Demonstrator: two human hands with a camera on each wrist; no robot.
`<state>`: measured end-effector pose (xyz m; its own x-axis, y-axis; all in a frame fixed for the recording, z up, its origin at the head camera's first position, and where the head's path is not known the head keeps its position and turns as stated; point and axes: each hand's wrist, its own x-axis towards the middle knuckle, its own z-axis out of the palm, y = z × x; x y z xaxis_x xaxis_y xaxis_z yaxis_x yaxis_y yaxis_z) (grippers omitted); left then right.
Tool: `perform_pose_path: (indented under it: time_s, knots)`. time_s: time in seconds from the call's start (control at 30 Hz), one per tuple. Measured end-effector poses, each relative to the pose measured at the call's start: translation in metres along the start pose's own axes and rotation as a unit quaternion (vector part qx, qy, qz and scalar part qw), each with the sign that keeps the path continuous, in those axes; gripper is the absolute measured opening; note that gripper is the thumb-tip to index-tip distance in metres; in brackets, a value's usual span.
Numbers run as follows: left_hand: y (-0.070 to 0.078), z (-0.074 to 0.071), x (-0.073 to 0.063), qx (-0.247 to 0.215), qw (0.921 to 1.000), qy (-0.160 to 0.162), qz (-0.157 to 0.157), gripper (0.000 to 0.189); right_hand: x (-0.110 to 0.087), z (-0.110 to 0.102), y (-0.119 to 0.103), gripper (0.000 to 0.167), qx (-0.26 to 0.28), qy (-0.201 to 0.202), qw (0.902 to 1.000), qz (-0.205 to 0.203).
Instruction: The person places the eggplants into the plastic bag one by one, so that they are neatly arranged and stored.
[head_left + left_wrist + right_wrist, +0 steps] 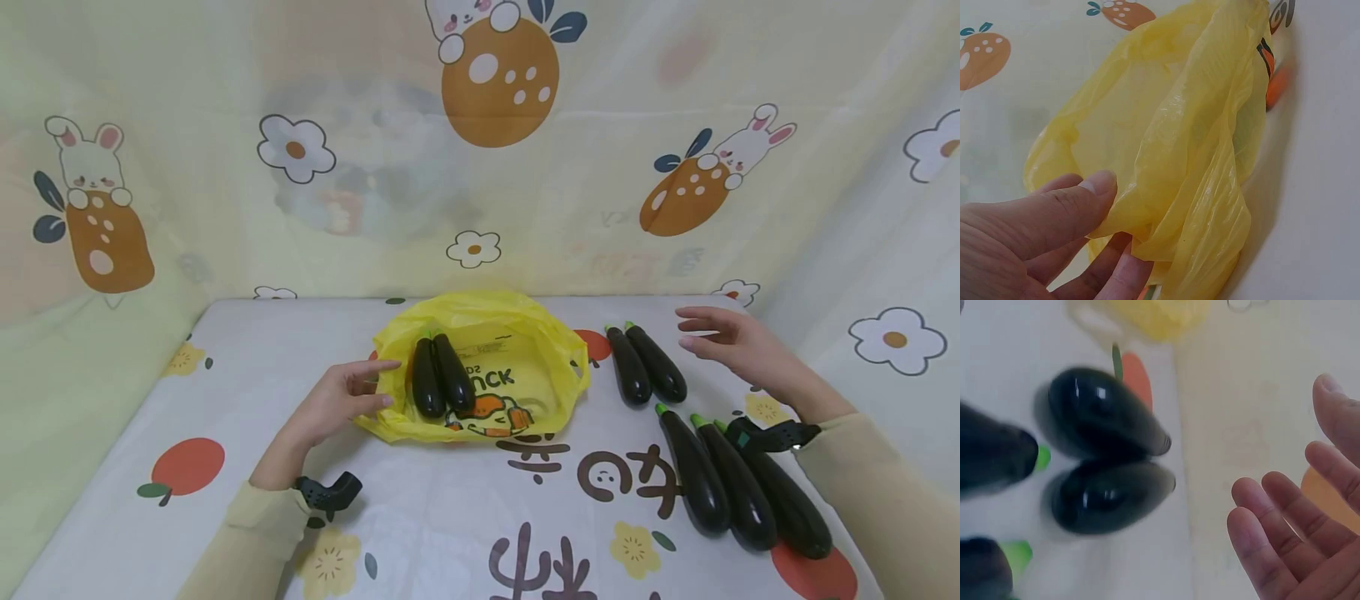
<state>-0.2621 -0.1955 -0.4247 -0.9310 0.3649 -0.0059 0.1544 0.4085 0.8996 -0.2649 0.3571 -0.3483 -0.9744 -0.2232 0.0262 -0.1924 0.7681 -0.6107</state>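
My left hand (337, 404) is at the left side of a yellow plastic bag (547, 350), its thumb and fingers apart. In the left wrist view the bag's loose edge (1154, 240) runs between the thumb (1079, 200) and the fingers. Two dark eggplants (442, 375) lie side by side in the bag's mouth. My right hand (731, 342) hovers with fingers extended, holding nothing, to the right of a pair of eggplants (647, 364). The right wrist view shows this pair (1110, 415) beside the spread fingers (1285, 531).
Three longer eggplants (738, 483) lie in a row at the front right, beneath the right wrist. A white patterned cloth (420, 517) covers the table. Printed curtains (360, 75) hang behind and on both sides.
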Motion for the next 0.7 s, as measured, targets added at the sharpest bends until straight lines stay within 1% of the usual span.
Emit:
perform_pose_path:
  time_s: [0.1, 0.23, 0.37, 0.5, 0.7]
  knots:
    - [0.000, 0.000, 0.000, -0.006, 1.0000, -0.001, -0.002, 0.052, 0.002, -0.001, 0.007, 0.060, -0.006, -0.002, 0.9999, 0.015]
    - [0.000, 0.000, 0.000, -0.010, 0.9999, 0.000, -0.004, 0.052, 0.006, 0.002, 0.014, 0.064, -0.023, -0.006, 0.9994, 0.025]
    - [0.000, 0.000, 0.000, -0.007, 1.0000, 0.001, -0.005, 0.051, 0.011, 0.008, 0.024, 0.070, -0.033, -0.017, 0.9987, 0.036]
    - [-0.001, 0.000, 0.000, -0.005, 1.0000, 0.001, -0.006, 0.052, 0.017, 0.015, 0.034, 0.071, -0.039, -0.032, 0.9978, 0.044]
    - [-0.002, 0.000, 0.000, -0.006, 1.0000, 0.001, -0.004, 0.051, 0.023, 0.024, 0.039, 0.073, -0.045, -0.049, 0.9960, 0.060]
